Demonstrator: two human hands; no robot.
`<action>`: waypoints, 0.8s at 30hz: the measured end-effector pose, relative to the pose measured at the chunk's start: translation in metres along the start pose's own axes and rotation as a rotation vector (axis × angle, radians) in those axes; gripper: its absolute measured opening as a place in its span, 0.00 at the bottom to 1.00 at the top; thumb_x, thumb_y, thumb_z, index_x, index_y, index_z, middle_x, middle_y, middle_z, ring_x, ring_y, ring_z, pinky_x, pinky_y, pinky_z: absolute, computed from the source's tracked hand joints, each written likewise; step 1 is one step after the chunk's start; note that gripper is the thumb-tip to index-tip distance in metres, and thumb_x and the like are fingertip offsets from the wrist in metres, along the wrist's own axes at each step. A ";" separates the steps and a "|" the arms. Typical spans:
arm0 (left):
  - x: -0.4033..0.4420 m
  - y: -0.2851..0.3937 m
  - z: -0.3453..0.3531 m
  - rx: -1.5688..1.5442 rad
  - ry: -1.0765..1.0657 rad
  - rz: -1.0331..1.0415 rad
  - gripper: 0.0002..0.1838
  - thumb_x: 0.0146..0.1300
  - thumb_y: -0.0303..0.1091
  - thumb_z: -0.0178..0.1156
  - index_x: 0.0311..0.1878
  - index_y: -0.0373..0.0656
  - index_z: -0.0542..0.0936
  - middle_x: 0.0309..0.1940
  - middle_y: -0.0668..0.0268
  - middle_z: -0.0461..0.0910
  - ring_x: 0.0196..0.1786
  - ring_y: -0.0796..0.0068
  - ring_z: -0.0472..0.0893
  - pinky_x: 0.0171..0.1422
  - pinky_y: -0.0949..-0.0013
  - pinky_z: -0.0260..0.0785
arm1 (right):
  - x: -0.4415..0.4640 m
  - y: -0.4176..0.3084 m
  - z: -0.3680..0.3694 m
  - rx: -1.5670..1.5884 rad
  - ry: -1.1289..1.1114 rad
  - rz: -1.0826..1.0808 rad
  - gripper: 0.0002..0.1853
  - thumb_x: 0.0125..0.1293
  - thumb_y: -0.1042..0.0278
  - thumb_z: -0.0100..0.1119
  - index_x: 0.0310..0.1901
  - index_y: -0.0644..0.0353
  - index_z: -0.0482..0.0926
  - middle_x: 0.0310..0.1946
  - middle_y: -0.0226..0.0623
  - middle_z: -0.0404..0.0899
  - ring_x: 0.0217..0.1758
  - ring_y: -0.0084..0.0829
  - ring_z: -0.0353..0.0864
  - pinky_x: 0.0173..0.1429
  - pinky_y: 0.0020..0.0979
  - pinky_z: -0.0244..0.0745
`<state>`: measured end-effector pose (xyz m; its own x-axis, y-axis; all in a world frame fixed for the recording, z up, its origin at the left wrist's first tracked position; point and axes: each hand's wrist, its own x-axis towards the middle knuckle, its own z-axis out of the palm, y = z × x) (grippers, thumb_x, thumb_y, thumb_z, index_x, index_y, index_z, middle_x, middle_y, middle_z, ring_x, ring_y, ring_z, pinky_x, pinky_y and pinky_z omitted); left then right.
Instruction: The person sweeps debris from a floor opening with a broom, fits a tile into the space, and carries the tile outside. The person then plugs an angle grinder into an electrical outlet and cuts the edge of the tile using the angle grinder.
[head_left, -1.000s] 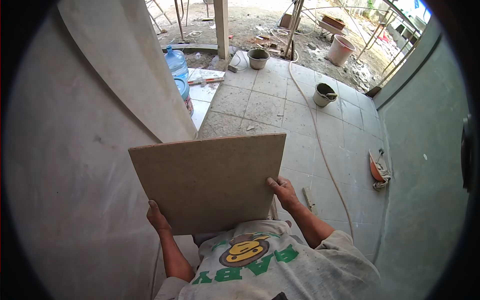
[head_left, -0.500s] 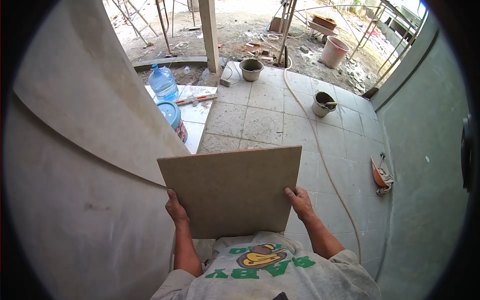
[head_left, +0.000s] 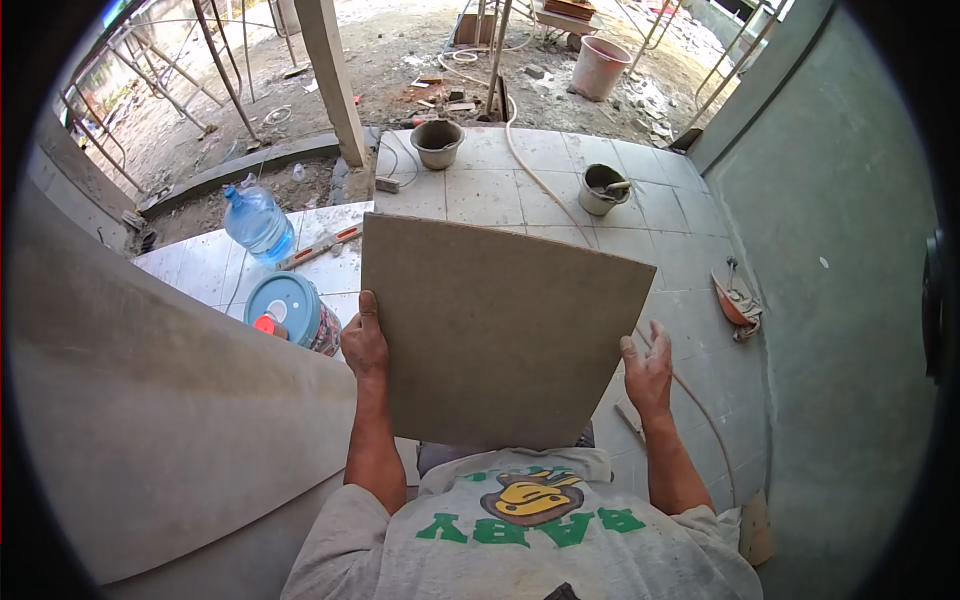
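Observation:
A large square grey-brown tile (head_left: pixel 500 330) is held up in front of my chest, its top edge sloping down toward the right. My left hand (head_left: pixel 366 348) grips its left edge, the thumb on the near face and the fingers hidden behind. Beside the right edge, my right hand (head_left: pixel 650 378) is open, fingers apart and pointing up. Its thumb is at or very near the tile's edge; whether it touches, I cannot tell.
Two mortar buckets (head_left: pixel 437 144) (head_left: pixel 604 190) stand on the tiled floor (head_left: pixel 480 190), with a hose (head_left: pixel 545 185) running past. At left are a water jug (head_left: pixel 258 222), a spirit level (head_left: pixel 318 247) and a lidded bucket (head_left: pixel 285 305). An orange hard-hat-like shell (head_left: pixel 735 300) lies by the right wall (head_left: pixel 840 200).
The tile has risen and tilted, its left side now higher. My right hand has loosened from the right edge and opened. The view has turned, showing more of the left side.

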<state>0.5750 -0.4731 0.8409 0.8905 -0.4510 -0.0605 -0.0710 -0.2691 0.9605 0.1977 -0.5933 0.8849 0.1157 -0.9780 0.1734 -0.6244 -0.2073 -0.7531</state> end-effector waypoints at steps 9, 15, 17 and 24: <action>0.040 0.029 0.004 0.035 -0.037 -0.032 0.43 0.65 0.69 0.48 0.31 0.27 0.82 0.24 0.62 0.79 0.31 0.76 0.72 0.38 0.67 0.66 | 0.118 -0.238 0.142 -0.097 -0.526 -0.768 0.34 0.68 0.47 0.53 0.67 0.64 0.63 0.66 0.50 0.66 0.72 0.44 0.61 0.74 0.41 0.53; 0.073 0.013 -0.003 -0.018 0.119 0.006 0.42 0.65 0.69 0.48 0.28 0.30 0.80 0.19 0.67 0.74 0.28 0.77 0.68 0.35 0.66 0.64 | 0.151 -0.185 0.158 -0.237 -0.361 -0.768 0.29 0.67 0.46 0.54 0.60 0.62 0.72 0.54 0.44 0.76 0.62 0.42 0.71 0.67 0.39 0.60; 0.094 0.002 -0.004 0.117 0.165 -0.084 0.42 0.64 0.71 0.49 0.21 0.30 0.75 0.15 0.68 0.67 0.26 0.77 0.63 0.32 0.64 0.60 | 0.183 -0.136 0.141 -0.297 -0.270 -0.670 0.26 0.67 0.47 0.54 0.54 0.62 0.77 0.51 0.43 0.78 0.60 0.42 0.72 0.66 0.40 0.60; 0.166 -0.016 0.046 0.240 0.196 -0.111 0.46 0.62 0.74 0.45 0.18 0.29 0.71 0.13 0.64 0.62 0.25 0.72 0.62 0.31 0.59 0.56 | 0.261 0.046 0.127 -0.339 -0.421 0.241 0.35 0.71 0.36 0.37 0.41 0.67 0.80 0.46 0.61 0.78 0.54 0.55 0.75 0.59 0.46 0.69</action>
<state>0.7030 -0.5827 0.8026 0.9666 -0.2414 -0.0856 -0.0516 -0.5110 0.8580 0.2978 -0.8611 0.8150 0.1931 -0.9353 -0.2966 -0.8749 -0.0273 -0.4835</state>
